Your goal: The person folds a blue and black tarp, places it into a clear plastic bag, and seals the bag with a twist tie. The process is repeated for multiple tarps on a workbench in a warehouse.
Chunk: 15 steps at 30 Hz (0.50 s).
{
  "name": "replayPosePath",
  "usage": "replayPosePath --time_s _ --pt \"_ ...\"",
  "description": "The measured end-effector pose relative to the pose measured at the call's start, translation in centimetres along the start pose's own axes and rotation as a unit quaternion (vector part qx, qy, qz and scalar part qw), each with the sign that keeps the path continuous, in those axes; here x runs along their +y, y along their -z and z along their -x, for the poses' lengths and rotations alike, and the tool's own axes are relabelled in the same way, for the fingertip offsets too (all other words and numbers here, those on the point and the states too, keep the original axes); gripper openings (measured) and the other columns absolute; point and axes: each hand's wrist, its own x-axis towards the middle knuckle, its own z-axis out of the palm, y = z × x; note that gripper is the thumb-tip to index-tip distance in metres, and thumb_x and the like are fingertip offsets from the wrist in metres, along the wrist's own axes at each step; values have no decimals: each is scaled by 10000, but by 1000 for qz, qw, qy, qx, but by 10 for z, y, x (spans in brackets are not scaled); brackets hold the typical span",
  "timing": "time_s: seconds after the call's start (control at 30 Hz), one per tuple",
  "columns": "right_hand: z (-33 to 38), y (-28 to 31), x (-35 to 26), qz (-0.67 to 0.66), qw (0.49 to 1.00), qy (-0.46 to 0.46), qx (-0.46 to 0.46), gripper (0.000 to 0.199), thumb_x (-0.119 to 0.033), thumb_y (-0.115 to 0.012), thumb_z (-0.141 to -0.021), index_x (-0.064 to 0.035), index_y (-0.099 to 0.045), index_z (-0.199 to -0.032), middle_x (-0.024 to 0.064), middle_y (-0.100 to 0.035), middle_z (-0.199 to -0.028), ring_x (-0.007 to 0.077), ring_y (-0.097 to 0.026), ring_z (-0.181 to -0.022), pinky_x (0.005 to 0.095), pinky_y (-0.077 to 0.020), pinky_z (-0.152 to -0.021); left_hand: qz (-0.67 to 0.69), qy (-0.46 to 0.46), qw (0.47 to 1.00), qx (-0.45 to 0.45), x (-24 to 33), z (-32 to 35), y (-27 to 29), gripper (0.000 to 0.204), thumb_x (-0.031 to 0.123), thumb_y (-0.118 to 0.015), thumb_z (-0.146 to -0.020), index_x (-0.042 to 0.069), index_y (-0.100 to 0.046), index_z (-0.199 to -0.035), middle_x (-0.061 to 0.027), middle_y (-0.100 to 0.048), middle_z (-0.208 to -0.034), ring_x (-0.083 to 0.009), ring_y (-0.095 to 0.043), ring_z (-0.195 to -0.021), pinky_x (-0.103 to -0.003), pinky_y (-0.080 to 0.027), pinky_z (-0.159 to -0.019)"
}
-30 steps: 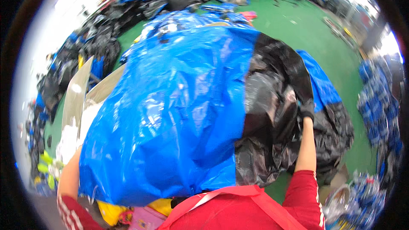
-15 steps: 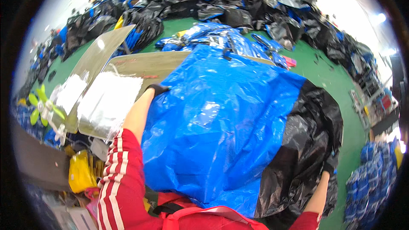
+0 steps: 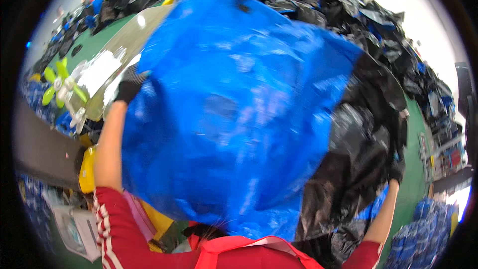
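Person's left hand: gloved, fingers curled onto edge of blue-and-black plastic sheet. Right hand: against black edge; finger closure indiscernible.

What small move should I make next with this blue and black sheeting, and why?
Perhaps draw your right hand gently outward: that side of the sheeting is black and wrinkled, while your left hand is at the opposite, blue side.

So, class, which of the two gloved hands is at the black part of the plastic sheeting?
The right hand, at the black part; the left hand is at the blue part instead.
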Motion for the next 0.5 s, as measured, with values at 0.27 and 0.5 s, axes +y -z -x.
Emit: replayPosePath --time_s 0.27,0.5 --pt "-33 -147 -130 104 992 -45 -50 583 -529 -552 -850 -245 -483 -1355 274 -615 -1117 442 -617 -962 503 -481 -832 -178 4 984 6 -57 43 -32 637 370 -541 -931 92 -320 -1459 -224 -399 -1438 -410 -386 -1314 -424 -327 -1077" --pt "-31 -82 -197 157 976 77 -134 606 -351 -664 -789 -62 -484 -1290 266 -547 -1210 405 -561 -1098 463 -477 -883 -332 -31 918 -217 41 91 -146 710 550 -520 -875 219 -333 -1474 -124 -211 -1561 -373 -180 -1431 -548 -101 -1143"
